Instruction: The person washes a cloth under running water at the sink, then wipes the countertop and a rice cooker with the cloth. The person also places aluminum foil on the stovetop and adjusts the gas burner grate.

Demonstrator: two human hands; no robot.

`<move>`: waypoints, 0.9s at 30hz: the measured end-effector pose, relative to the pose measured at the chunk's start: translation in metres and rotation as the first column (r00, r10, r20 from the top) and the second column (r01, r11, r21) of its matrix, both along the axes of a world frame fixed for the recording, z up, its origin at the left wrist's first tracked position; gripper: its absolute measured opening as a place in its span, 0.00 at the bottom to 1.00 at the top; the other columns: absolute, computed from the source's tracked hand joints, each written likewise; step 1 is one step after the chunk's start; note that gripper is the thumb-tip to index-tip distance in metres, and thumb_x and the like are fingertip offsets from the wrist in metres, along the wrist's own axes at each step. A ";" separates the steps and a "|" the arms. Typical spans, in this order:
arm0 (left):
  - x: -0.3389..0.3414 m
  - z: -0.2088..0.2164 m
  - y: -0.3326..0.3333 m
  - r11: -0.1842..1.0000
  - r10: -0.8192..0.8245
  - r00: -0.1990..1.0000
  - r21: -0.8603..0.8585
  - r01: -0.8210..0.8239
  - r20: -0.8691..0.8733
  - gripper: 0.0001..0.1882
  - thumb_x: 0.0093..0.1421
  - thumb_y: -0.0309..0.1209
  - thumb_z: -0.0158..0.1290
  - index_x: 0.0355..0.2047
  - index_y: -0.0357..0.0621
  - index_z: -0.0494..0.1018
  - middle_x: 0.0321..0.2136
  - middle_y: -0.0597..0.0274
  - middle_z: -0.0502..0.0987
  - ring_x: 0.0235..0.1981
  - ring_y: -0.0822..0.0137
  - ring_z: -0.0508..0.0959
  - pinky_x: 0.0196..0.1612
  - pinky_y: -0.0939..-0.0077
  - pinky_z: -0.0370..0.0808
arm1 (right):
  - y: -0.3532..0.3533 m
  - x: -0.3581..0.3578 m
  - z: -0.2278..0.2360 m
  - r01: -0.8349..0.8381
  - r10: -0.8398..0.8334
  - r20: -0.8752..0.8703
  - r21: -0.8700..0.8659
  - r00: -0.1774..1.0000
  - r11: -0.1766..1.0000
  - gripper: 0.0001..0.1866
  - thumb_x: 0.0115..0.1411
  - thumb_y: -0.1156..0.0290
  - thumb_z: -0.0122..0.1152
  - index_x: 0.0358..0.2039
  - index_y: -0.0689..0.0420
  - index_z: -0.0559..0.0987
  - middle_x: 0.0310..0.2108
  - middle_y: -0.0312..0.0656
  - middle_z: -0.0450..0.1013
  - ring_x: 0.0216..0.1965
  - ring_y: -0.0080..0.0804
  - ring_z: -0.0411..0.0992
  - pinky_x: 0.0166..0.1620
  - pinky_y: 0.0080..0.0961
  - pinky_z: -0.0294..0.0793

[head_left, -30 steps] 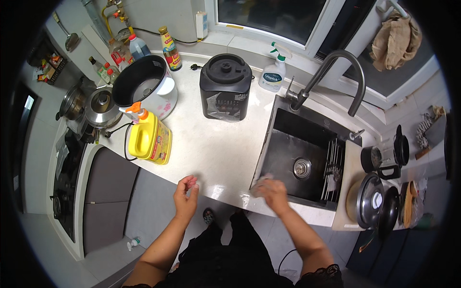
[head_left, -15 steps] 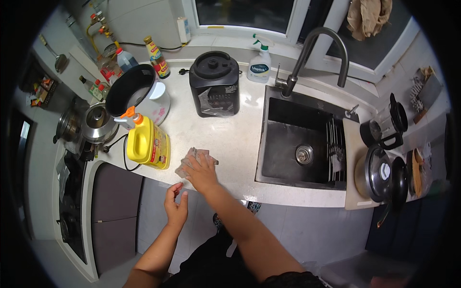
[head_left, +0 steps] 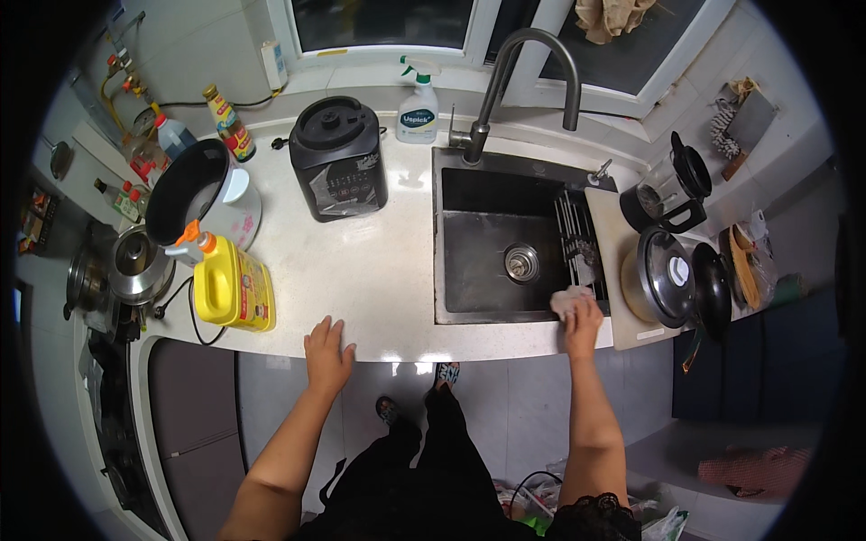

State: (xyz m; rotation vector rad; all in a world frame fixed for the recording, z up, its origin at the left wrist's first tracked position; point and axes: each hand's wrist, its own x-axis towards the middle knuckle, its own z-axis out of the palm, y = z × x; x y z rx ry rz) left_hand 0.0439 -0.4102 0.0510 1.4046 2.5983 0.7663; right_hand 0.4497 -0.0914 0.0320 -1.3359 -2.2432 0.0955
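Observation:
My right hand (head_left: pixel 584 330) grips a crumpled pale cloth (head_left: pixel 566 300) at the front right corner of the dark sink (head_left: pixel 487 281). The cloth lies over the sink's rim, close to a black rack (head_left: pixel 575 236) along the sink's right side. Well to the left, my left hand (head_left: pixel 328 357) rests at the front edge of the white counter (head_left: pixel 352 270), with fingers apart and nothing in it. The nearest thing to that hand is a yellow jug (head_left: pixel 233 287) with an orange pump top.
A black appliance (head_left: pixel 337 162) and a spray bottle (head_left: pixel 417 115) stand at the back. The tall faucet (head_left: pixel 487 108) arches over the sink. A lidded pot (head_left: pixel 663 279) sits on a pale board (head_left: pixel 622 316) at right. Left stands a large black-lined pot (head_left: pixel 203 198).
My right hand has carried the cloth from the counter beside the yellow jug rightward to the sink's front right corner. My left hand now lies spread at the counter edge.

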 end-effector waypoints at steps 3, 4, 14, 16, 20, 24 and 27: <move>-0.001 0.011 0.012 0.958 -0.015 0.999 -0.288 0.000 -0.052 0.27 0.52 0.37 0.58 0.52 0.44 0.70 0.58 0.45 0.63 0.59 0.42 0.61 0.60 0.35 0.49 | -0.021 0.018 -0.006 0.161 -0.164 -0.045 -0.062 0.985 0.985 0.19 0.53 0.71 0.60 0.47 0.55 0.74 0.57 0.50 0.63 0.56 0.53 0.58 0.59 0.44 0.58; -0.001 0.014 0.015 0.928 -0.033 0.998 -0.373 0.011 -0.053 0.27 0.53 0.39 0.58 0.53 0.45 0.70 0.59 0.45 0.62 0.60 0.41 0.60 0.60 0.33 0.46 | -0.029 0.026 -0.020 0.201 -0.202 -0.010 -0.045 0.979 0.978 0.18 0.54 0.71 0.60 0.47 0.55 0.74 0.56 0.50 0.63 0.56 0.53 0.58 0.59 0.44 0.57; -0.004 0.023 0.033 0.765 -0.100 0.986 -0.643 -0.009 -0.133 0.29 0.53 0.47 0.57 0.53 0.48 0.71 0.60 0.49 0.62 0.59 0.44 0.63 0.62 0.34 0.45 | -0.174 -0.193 0.021 -0.466 0.445 -0.187 -0.084 0.875 0.881 0.11 0.51 0.73 0.56 0.36 0.48 0.78 0.44 0.39 0.72 0.48 0.45 0.68 0.44 0.43 0.69; -0.004 0.032 0.041 0.736 -0.104 0.988 -0.677 0.001 -0.111 0.29 0.53 0.48 0.57 0.53 0.49 0.71 0.60 0.49 0.63 0.59 0.45 0.64 0.62 0.34 0.45 | -0.185 -0.204 0.006 -0.580 0.571 -0.175 -0.006 0.802 0.814 0.12 0.50 0.73 0.58 0.36 0.44 0.78 0.49 0.35 0.69 0.52 0.46 0.66 0.46 0.45 0.68; -0.009 0.030 0.037 0.712 -0.099 0.989 -0.702 -0.006 -0.109 0.28 0.53 0.49 0.57 0.52 0.50 0.72 0.59 0.50 0.63 0.58 0.47 0.65 0.62 0.33 0.45 | -0.133 -0.138 0.014 -0.618 0.561 -0.272 -0.224 0.782 0.753 0.12 0.50 0.73 0.58 0.36 0.48 0.78 0.43 0.37 0.72 0.45 0.41 0.70 0.48 0.38 0.69; -0.005 0.026 0.039 0.714 -0.108 0.986 -0.700 -0.012 -0.127 0.28 0.53 0.48 0.57 0.51 0.50 0.72 0.59 0.50 0.64 0.58 0.48 0.66 0.62 0.33 0.45 | -0.066 0.005 -0.012 -0.108 0.101 -0.129 -0.051 0.987 0.993 0.16 0.58 0.73 0.56 0.48 0.54 0.75 0.51 0.50 0.67 0.50 0.47 0.66 0.53 0.42 0.65; -0.006 0.026 0.044 0.708 -0.107 0.985 -0.706 -0.020 -0.134 0.28 0.52 0.48 0.57 0.51 0.50 0.72 0.59 0.50 0.64 0.57 0.50 0.66 0.61 0.32 0.46 | -0.034 0.045 -0.021 0.144 -0.143 0.090 -0.002 0.986 0.990 0.20 0.57 0.73 0.57 0.52 0.55 0.73 0.55 0.52 0.63 0.56 0.51 0.60 0.59 0.44 0.59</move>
